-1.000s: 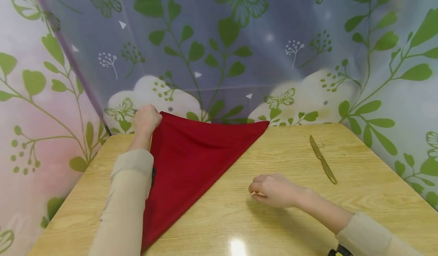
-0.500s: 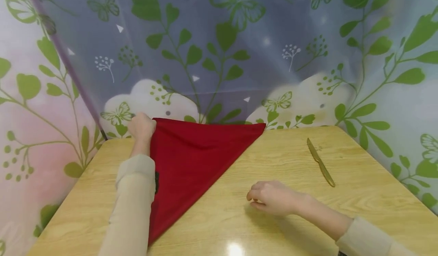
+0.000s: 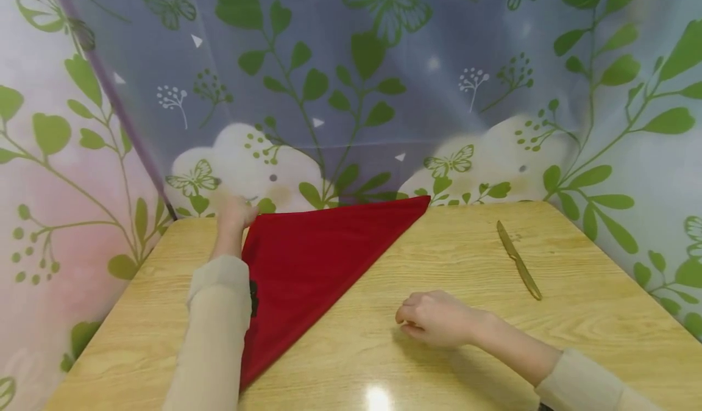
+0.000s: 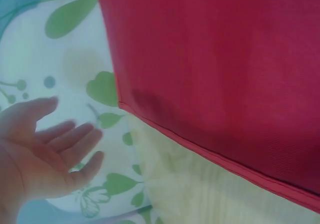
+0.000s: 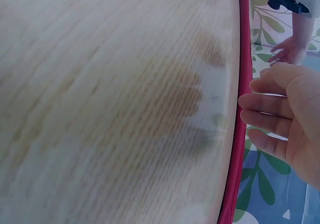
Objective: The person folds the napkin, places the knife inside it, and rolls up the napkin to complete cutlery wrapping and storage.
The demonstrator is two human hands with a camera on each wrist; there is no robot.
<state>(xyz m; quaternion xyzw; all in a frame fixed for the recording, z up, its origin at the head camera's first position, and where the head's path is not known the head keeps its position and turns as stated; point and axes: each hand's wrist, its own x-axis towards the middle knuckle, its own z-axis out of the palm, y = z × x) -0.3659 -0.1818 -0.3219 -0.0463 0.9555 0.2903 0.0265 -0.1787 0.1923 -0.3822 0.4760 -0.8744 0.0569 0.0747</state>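
Observation:
A red cloth napkin (image 3: 318, 258), folded into a triangle, lies on the left part of the wooden table. My left hand (image 3: 234, 214) is at its far left corner. In the left wrist view, the fingers of that left hand (image 4: 50, 151) are spread and apart from the stitched corner of the red cloth (image 4: 215, 69). My right hand (image 3: 439, 318) hovers low over the table to the right of the cloth, its fingers loosely bent around nothing. The right wrist view also shows this right hand (image 5: 285, 116) holding nothing.
A gold table knife (image 3: 518, 260) lies on the right side of the wooden table (image 3: 466, 234). A printed curtain (image 3: 340, 94) with leaves and butterflies hangs right behind the table's back edge and along both sides.
My left hand has lowered the far left corner of the cloth toward the table and let go of it; the cloth's upper edge has sunk. The right hand has hardly moved.

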